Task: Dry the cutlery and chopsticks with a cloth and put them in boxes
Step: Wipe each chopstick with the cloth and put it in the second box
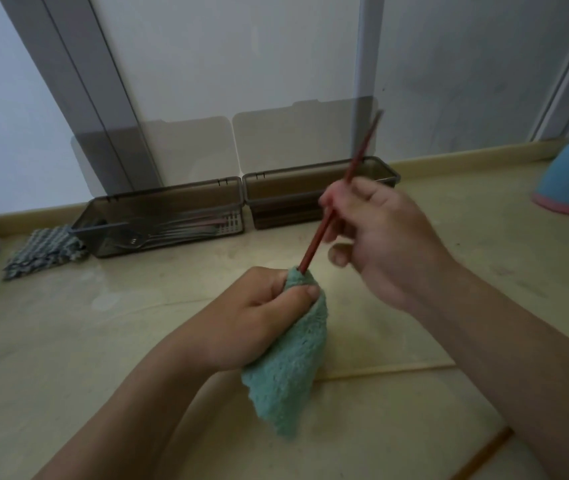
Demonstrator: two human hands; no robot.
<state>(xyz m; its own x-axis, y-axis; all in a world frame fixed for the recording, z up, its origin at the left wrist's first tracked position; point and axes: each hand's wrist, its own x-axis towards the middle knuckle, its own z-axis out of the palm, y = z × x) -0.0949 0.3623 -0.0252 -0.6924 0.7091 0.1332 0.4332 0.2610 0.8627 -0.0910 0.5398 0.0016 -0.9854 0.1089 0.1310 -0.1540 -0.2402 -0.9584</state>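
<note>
teal cloth first: squeeze it snugly round the tip of the chopstick in the curled left hand at frame centre, then twist and draw that chopstick, pinched by the right hand.

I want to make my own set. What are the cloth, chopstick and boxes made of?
Cloth: fuzzy teal pile, probably microfibre. Chopstick: thin, smooth, red-brown; lacquered wood or plastic, cannot tell. Boxes: smoky see-through plastic; cutlery shows through the left one.
</note>
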